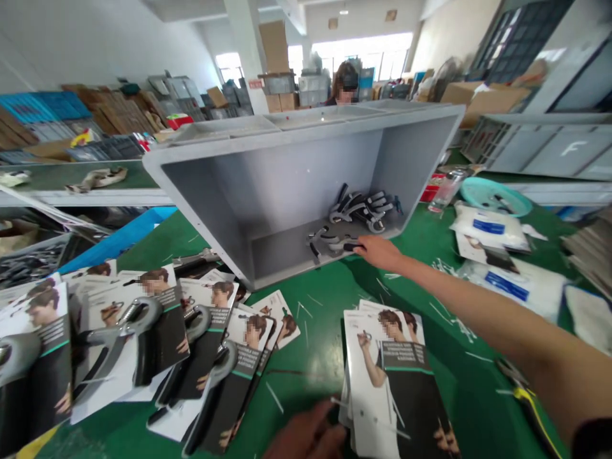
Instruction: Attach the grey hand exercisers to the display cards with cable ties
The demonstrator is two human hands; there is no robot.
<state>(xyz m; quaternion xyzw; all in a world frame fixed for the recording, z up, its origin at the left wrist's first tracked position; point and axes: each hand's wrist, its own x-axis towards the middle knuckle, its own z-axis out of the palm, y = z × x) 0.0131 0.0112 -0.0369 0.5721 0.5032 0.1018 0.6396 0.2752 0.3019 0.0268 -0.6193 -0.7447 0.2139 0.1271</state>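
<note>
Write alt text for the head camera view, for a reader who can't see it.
A person's right hand reaches into a grey bin toward black-handled hand grippers, while the left hand is at a stack of printed cards on a green workbench. More cards with grippers attached lie spread to the left.

Bin (306, 166) sits on the tabletop (315, 331), open side toward the camera, hand grip strengtheners (361, 210) piled inside at its right end. Right hand (377, 252) at the bin's front lip. Printed cards (143, 344) spread front-left of bin; card stack (392, 382) directly in front. Bottle (444, 191) and round basin (495, 196) to the right. Co-worker (344, 86) behind bin.
</note>
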